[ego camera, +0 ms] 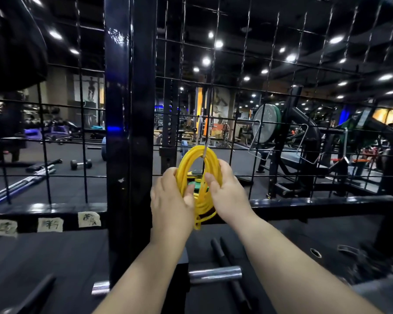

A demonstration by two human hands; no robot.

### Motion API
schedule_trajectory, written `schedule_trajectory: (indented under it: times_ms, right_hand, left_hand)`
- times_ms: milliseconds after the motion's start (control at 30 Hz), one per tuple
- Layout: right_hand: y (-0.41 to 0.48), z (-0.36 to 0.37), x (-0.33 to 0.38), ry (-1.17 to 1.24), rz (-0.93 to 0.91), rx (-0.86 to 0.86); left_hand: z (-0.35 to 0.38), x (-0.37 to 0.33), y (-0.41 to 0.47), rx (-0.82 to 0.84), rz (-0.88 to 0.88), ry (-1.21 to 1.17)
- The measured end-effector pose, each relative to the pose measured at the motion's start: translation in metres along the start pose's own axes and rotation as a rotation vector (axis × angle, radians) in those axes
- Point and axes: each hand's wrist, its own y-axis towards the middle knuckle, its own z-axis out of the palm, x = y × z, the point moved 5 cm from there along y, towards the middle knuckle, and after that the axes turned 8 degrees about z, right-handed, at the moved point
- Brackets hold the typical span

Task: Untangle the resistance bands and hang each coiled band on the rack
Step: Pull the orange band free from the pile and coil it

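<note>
Currently we note the yellow band [192, 158] as a multi-loop coil, its top slung over a thin metal hook [205, 152] on the wire grid rack [243, 87]. The coil sits low on the grid panel, just right of the black upright post [129, 132], and its lower loops droop across the panel's bottom rail [315, 203].

The left hand [170, 198] grips the coil's left side. Its fingers curl round the strands and its thumb lies across the front. The right hand [228, 196] grips the right side with its thumb inside the loop and its fingers wrapped round the outer edge. We cannot tell how much of the weight the hook takes.

Below the rail, a chrome-ended bar [214, 274] lies on the dark shelf. Three paper labels [50, 224] are stuck along the rail's left stretch.
</note>
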Motion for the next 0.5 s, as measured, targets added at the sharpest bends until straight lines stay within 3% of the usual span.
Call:
schedule_trajectory:
  times_ms: [133,267,433,500]
  right_hand:
    - [-0.01,0.002,-0.018,-0.054,0.063,-0.048]
    - [-0.029,-0.004,-0.03,-0.068,0.096,-0.094]
    - [-0.049,-0.008,-0.048,-0.007,0.15,-0.071]
    - [-0.051,-0.012,-0.058,-0.004,0.197,-0.059]
  left_hand:
    - [0.0,0.003,-0.018,-0.03,0.008,-0.015]
    - [0.006,0.011,-0.036,-0.055,-0.098,-0.125]
    - [0.01,0.016,-0.063,-0.168,-0.16,-0.266]
    - [0.019,0.012,-0.072,-0.141,-0.169,-0.299]
